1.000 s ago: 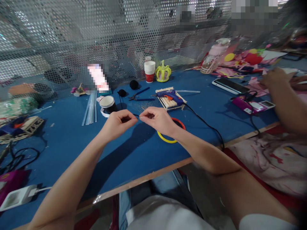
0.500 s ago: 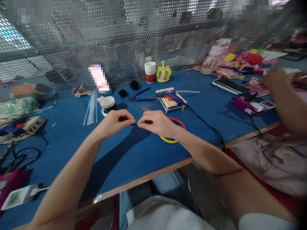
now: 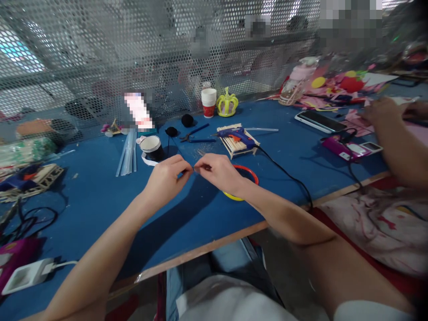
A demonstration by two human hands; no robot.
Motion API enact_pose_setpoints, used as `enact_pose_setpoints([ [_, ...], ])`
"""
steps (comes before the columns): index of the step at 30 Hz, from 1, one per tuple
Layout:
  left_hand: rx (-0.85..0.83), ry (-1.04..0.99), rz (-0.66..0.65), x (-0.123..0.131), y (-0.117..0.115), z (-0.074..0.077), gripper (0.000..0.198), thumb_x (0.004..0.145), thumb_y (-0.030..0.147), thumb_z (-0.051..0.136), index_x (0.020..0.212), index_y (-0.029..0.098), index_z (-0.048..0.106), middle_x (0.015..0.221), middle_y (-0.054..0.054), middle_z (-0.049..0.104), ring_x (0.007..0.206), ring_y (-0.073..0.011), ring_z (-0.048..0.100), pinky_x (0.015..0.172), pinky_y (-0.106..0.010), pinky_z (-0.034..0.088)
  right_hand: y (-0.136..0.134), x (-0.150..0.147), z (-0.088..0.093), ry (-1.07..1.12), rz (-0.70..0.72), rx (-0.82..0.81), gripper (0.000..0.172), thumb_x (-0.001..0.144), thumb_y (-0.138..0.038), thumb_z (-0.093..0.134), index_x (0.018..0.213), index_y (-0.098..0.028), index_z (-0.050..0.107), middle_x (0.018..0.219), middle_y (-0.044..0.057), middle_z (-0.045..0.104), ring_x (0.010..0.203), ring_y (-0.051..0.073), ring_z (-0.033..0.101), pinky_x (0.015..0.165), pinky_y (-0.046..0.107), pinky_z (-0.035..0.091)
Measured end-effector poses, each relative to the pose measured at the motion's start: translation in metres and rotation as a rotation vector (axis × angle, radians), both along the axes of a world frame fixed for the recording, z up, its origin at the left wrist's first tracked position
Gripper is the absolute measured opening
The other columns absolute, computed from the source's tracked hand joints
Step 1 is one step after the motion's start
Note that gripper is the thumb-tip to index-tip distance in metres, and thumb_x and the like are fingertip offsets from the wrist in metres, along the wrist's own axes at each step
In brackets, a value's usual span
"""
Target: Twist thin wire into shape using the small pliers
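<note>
Over the blue table, my left hand [image 3: 168, 180] and my right hand [image 3: 219, 171] meet fingertip to fingertip, both closed in a pinch. A small dark thing sits between the fingertips, almost wholly hidden, and its kind cannot be made out. Under my right wrist lies a red and yellow ring [image 3: 253, 174], partly covered. Behind my left hand stands a black cup with a white rim [image 3: 155, 153], a white strip by its base. Farther back are a black pompom [image 3: 171, 131], a second black ball [image 3: 187, 120] and blue-handled pliers [image 3: 202, 140].
A blue glue gun [image 3: 238, 133] rests on a stick rack [image 3: 234, 148], its cord running right. Clear glue sticks [image 3: 127, 154] lie left. Paper cups [image 3: 209, 102] and a yellow crown [image 3: 227, 103] stand by the mesh screen. At right, another person's hand [image 3: 384, 111] works among pink scraps.
My left hand has shifted slightly right and tilted upward. The dark piece that showed between my fingertips is now nearly hidden. My right hand has barely moved.
</note>
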State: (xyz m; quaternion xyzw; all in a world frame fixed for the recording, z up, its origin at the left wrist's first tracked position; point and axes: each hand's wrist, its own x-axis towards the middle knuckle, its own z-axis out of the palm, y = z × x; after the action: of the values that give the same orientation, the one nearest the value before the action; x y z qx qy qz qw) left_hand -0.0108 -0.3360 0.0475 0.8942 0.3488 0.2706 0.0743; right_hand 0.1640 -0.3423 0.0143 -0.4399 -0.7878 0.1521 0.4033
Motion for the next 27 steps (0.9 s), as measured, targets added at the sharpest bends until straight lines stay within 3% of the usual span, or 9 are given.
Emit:
enact_pose_setpoints([
  [3,0.06,0.075,-0.009,-0.001,-0.001,0.004,0.017,0.081,0.019,0.048,0.078,0.016,0.065,0.077,-0.005,0.06,0.069,-0.0127,0.054,0.062,-0.023,0.04,-0.003,0.0,0.002,-0.189,0.078,0.065,0.015,0.079,-0.009,0.049,0.074,-0.014,0.062,0.072,0.004,0.059,0.07,0.013,0.053,0.064,0.025,0.038],
  [6,-0.073,0.034,-0.031,-0.008,0.007,0.007,0.016,0.08,0.022,0.051,0.075,0.016,0.065,0.074,-0.004,0.06,0.068,-0.012,0.054,0.061,-0.023,0.04,-0.005,0.002,0.006,-0.214,0.168,0.08,0.016,0.083,-0.013,0.048,0.077,-0.014,0.063,0.075,0.005,0.059,0.071,0.013,0.053,0.065,0.025,0.038],
  [9,-0.347,-0.086,-0.062,-0.016,0.018,0.006,0.017,0.077,0.029,0.057,0.073,0.015,0.065,0.071,-0.003,0.059,0.064,-0.0113,0.052,0.057,-0.022,0.039,-0.006,0.004,0.011,-0.056,0.242,-0.004,0.012,0.081,-0.015,0.054,0.077,-0.014,0.065,0.074,0.003,0.06,0.069,0.011,0.054,0.066,0.024,0.04],
  [13,-0.632,-0.305,-0.082,-0.018,0.026,0.0,0.019,0.072,0.034,0.063,0.072,0.014,0.063,0.068,-0.002,0.059,0.061,-0.0099,0.05,0.056,-0.022,0.039,-0.005,0.003,0.013,0.263,0.224,-0.28,0.012,0.077,-0.025,0.06,0.076,-0.014,0.063,0.064,0.0,0.057,0.056,0.008,0.052,0.051,0.02,0.042],
  [17,-0.636,-0.527,0.002,-0.008,0.021,-0.008,0.019,0.069,0.033,0.065,0.071,0.015,0.061,0.064,0.0,0.057,0.054,-0.0074,0.045,0.05,-0.021,0.034,-0.001,0.001,0.008,0.493,0.179,-0.439,0.021,0.073,-0.033,0.063,0.079,-0.013,0.061,0.06,-0.001,0.056,0.051,0.007,0.052,0.044,0.019,0.045],
  [22,-0.575,-0.641,0.098,0.004,0.012,-0.02,0.019,0.072,0.034,0.062,0.079,0.016,0.064,0.051,0.004,0.044,0.045,-0.0054,0.031,0.042,-0.021,0.021,0.003,-0.002,0.001,0.615,0.121,-0.429,0.023,0.071,-0.033,0.065,0.079,-0.013,0.06,0.066,0.0,0.059,0.051,0.007,0.054,0.042,0.018,0.048],
  [27,-0.604,-0.745,0.163,0.011,0.007,-0.029,0.022,0.072,0.035,0.062,0.083,0.016,0.065,0.048,0.006,0.036,0.043,-0.0048,0.026,0.041,-0.021,0.018,0.002,-0.005,-0.002,0.645,0.088,-0.404,0.021,0.072,-0.032,0.063,0.079,-0.013,0.059,0.061,-0.001,0.056,0.049,0.007,0.054,0.042,0.019,0.048],
])
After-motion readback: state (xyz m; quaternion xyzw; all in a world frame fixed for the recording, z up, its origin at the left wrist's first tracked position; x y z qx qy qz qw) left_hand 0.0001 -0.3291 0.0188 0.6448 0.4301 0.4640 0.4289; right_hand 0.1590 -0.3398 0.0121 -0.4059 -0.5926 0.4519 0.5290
